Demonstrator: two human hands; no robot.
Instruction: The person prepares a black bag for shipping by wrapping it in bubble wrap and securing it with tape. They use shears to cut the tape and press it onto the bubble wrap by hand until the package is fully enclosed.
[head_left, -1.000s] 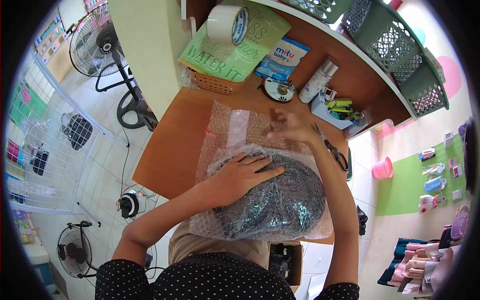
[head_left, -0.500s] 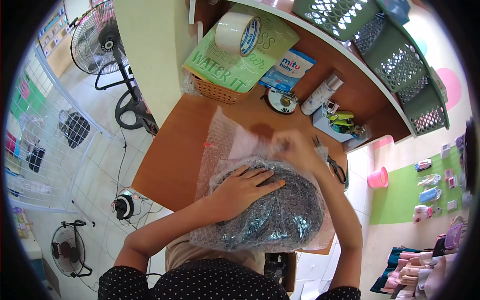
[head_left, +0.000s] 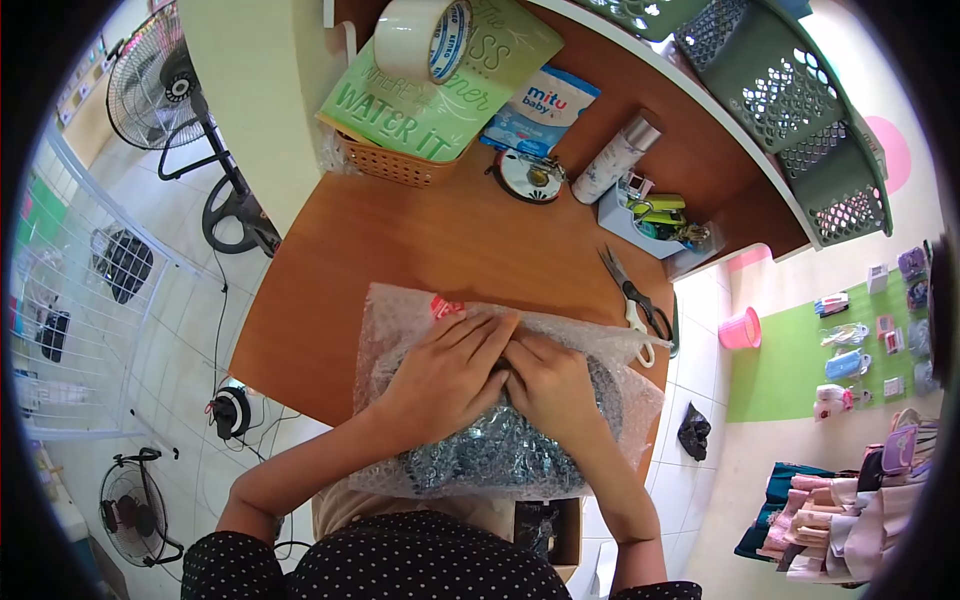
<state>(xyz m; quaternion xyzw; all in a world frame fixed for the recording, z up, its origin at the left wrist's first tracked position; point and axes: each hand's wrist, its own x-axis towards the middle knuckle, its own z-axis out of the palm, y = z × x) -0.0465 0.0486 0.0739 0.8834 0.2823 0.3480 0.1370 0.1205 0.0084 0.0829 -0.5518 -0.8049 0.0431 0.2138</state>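
Note:
A dark bundle [head_left: 490, 450] lies under clear bubble wrap [head_left: 385, 335] at the table's front edge, against my body. My left hand [head_left: 445, 375] is on top of the wrap, its fingers bent together toward the middle. Meeting it there, my right hand [head_left: 550, 385] has curled fingers pressed on the same wrap. Both thumbs come close together, and what lies beneath the fingertips is hidden. A red sticker [head_left: 445, 307] shows on the wrap just beyond my left fingers. Scissors [head_left: 640, 305] with black and white handles rest right of the package, touching its edge.
A tape roll [head_left: 425, 38] sits on a green printed pack [head_left: 440, 95] over an orange basket [head_left: 395, 165]. Behind are a blue mitu baby pack [head_left: 545, 110], a spray can [head_left: 618, 160] and a grey organizer [head_left: 640, 220]. Green baskets [head_left: 780, 85] stand on the shelf above.
The far wrap flap has come down over the bundle. My right hand moved from beyond the package to meet my left. The view has shifted, and the scissors show more fully.

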